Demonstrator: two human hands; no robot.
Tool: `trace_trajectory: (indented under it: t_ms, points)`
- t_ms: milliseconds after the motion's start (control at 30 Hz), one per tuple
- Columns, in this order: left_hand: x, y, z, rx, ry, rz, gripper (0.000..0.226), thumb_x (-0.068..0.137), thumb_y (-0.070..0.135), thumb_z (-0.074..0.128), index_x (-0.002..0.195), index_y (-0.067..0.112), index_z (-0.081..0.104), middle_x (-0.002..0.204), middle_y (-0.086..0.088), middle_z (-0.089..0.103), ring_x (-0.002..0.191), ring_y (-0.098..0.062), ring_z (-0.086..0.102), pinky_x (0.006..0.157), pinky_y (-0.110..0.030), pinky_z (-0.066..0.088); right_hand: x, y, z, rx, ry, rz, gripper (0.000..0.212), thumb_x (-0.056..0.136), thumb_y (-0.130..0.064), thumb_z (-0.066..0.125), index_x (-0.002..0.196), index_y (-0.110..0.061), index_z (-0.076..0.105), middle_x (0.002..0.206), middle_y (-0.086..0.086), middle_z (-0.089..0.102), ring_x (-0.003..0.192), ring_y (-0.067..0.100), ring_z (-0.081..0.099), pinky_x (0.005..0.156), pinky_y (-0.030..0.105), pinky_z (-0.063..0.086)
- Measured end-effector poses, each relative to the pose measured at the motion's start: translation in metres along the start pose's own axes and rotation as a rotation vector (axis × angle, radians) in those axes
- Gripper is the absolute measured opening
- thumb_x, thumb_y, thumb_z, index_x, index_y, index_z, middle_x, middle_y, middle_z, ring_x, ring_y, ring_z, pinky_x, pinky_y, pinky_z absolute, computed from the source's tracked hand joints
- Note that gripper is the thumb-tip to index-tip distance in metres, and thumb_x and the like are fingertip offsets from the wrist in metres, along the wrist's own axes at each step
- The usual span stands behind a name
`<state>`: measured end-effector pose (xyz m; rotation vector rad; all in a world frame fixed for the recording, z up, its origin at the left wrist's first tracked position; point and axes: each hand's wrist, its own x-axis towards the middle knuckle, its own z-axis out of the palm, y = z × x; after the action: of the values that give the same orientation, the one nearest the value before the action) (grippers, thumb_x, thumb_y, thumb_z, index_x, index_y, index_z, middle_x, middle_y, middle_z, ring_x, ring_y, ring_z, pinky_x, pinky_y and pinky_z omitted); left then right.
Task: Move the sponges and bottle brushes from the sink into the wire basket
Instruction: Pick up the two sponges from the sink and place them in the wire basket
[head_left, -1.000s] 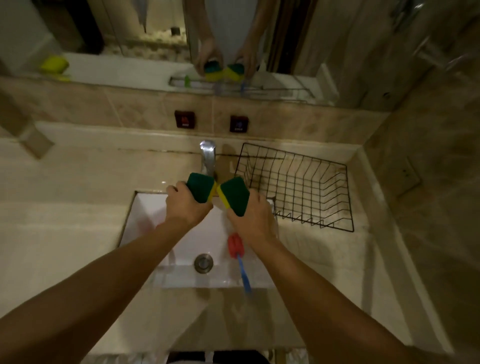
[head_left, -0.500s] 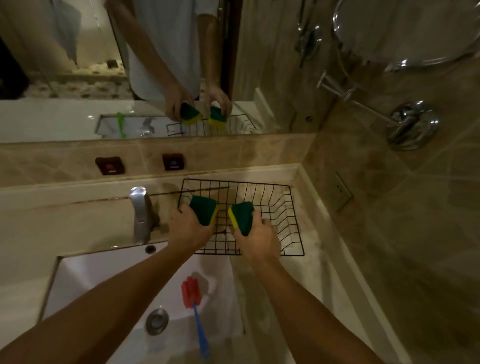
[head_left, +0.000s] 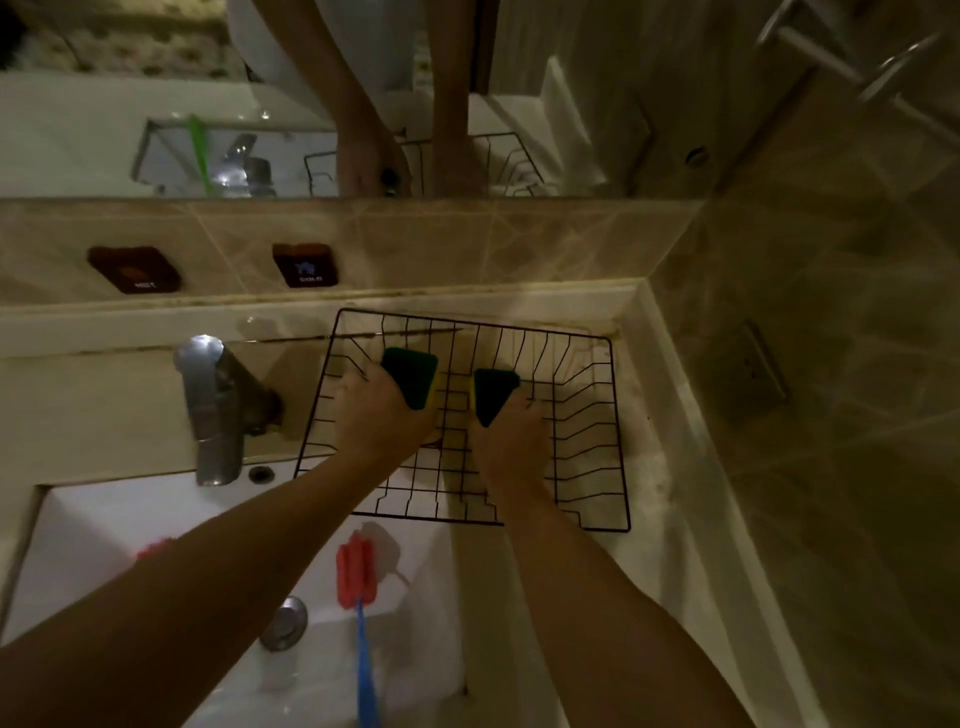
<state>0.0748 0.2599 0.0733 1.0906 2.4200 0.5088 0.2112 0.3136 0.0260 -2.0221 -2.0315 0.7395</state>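
My left hand (head_left: 382, 418) grips a green-and-yellow sponge (head_left: 411, 376). A second sponge (head_left: 492, 393) of the same kind is held in my right hand (head_left: 511, 447). Both hands are low inside the black wire basket (head_left: 597, 452), which stands on the counter right of the sink. In the white sink (head_left: 104, 525) lies a bottle brush (head_left: 356, 571) with a red head and a blue handle. A second red brush head (head_left: 156, 548) peeks out from behind my left forearm.
A chrome tap (head_left: 213, 405) stands left of the basket. The drain (head_left: 284, 622) is near the brush. Tiled walls close in behind and to the right, with a mirror (head_left: 104, 130) above the backsplash.
Both hands carried the sponges from above the sink rightwards over the basket and down into it. The brush in the sink has not moved.
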Motion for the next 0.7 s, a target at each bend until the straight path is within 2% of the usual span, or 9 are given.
trace_trajectory:
  t_ms: [100,200,300,367,500,600,700]
  points:
    - [0.008,-0.001,0.008,0.057,0.017,0.02,0.074,0.074,0.046,0.07,0.128,0.002,0.043,0.118,-0.02,0.054,0.107,-0.034,0.052,0.088,-0.041,0.047,0.01,0.004,0.011,-0.069,-0.023,0.005,0.074,0.082,-0.042,0.072,0.137,-0.005,0.04,0.127,0.021,0.049,0.107,0.033,0.057,0.083,0.039,0.056]
    - [0.015,-0.004,0.016,0.085,0.02,0.039,0.074,0.073,0.048,0.068,0.126,0.001,0.044,0.116,-0.021,0.056,0.107,-0.036,0.052,0.091,-0.046,0.047,0.016,0.003,0.014,-0.145,-0.069,0.046,0.084,0.081,-0.046,0.073,0.143,-0.006,0.032,0.136,0.022,0.044,0.115,0.034,0.055,0.087,0.039,0.055]
    - [0.019,-0.004,0.024,0.112,0.001,0.015,0.078,0.074,0.049,0.066,0.128,-0.002,0.04,0.119,-0.027,0.054,0.111,-0.044,0.052,0.092,-0.052,0.047,0.018,0.003,0.013,-0.148,-0.084,0.061,0.09,0.079,-0.055,0.07,0.144,-0.007,0.031,0.136,0.021,0.043,0.116,0.035,0.054,0.088,0.042,0.056]
    - [0.02,0.0,0.031,0.114,-0.017,-0.013,0.084,0.076,0.05,0.066,0.133,-0.004,0.036,0.127,-0.032,0.049,0.12,-0.049,0.046,0.097,-0.055,0.044,0.014,0.004,0.011,-0.088,-0.052,0.048,0.086,0.08,-0.059,0.066,0.142,-0.008,0.035,0.131,0.02,0.045,0.112,0.034,0.056,0.083,0.041,0.057]
    - [0.021,0.017,0.047,0.139,-0.051,-0.056,0.097,0.075,0.061,0.059,0.139,-0.006,0.031,0.139,-0.031,0.041,0.127,-0.046,0.04,0.105,-0.053,0.038,0.007,0.008,-0.002,-0.021,0.007,0.018,0.062,0.093,-0.057,0.045,0.134,-0.01,0.045,0.125,0.018,0.05,0.108,0.031,0.055,0.08,0.037,0.052]
    - [0.021,0.029,0.063,0.136,-0.074,-0.058,0.098,0.073,0.072,0.05,0.132,-0.005,0.039,0.13,-0.028,0.048,0.121,-0.043,0.044,0.099,-0.048,0.038,0.004,0.012,-0.011,0.035,0.004,0.03,0.055,0.098,-0.052,0.039,0.129,-0.007,0.048,0.125,0.016,0.05,0.109,0.029,0.054,0.077,0.034,0.048]
    - [0.023,0.033,0.075,0.119,-0.082,-0.079,0.087,0.073,0.071,0.045,0.123,0.0,0.046,0.124,-0.022,0.052,0.115,-0.039,0.045,0.092,-0.045,0.04,0.001,0.017,-0.017,0.043,0.026,0.019,0.049,0.099,-0.05,0.04,0.119,-0.007,0.05,0.119,0.014,0.053,0.099,0.024,0.052,0.071,0.03,0.039]
